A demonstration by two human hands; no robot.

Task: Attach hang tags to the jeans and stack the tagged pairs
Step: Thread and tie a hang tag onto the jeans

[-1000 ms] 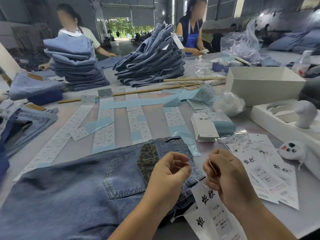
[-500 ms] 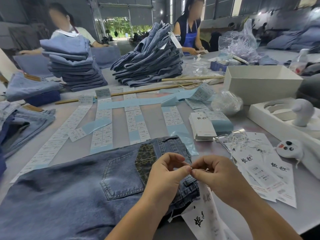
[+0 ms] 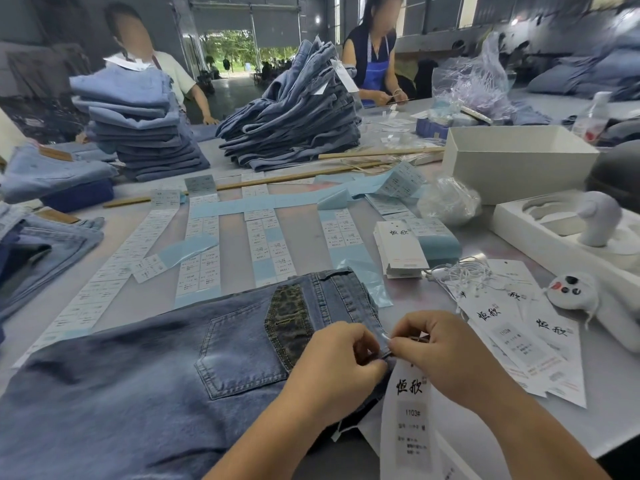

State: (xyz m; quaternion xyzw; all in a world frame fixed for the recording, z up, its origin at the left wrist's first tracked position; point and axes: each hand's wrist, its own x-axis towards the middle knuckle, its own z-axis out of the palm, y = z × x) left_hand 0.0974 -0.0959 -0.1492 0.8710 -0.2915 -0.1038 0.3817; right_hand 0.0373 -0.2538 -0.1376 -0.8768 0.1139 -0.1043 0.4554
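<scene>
Rightward, white box (image 3: 512, 168), contents unseen.

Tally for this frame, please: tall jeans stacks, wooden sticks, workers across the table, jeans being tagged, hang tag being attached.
Tall jeans stacks: 2
Wooden sticks: 2
Workers across the table: 2
Jeans being tagged: 1
Hang tag being attached: 1
Total: 8

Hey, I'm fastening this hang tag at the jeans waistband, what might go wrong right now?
1. Both hands, left hand and right hand, pinch at one small spot on the jeans waistband; the fastener could slip loose.
2. The hang tag dangles over the table edge; a tug might tear its hole.
3. The loose tags lie beside your right hand; a sweep could scatter them.
</scene>
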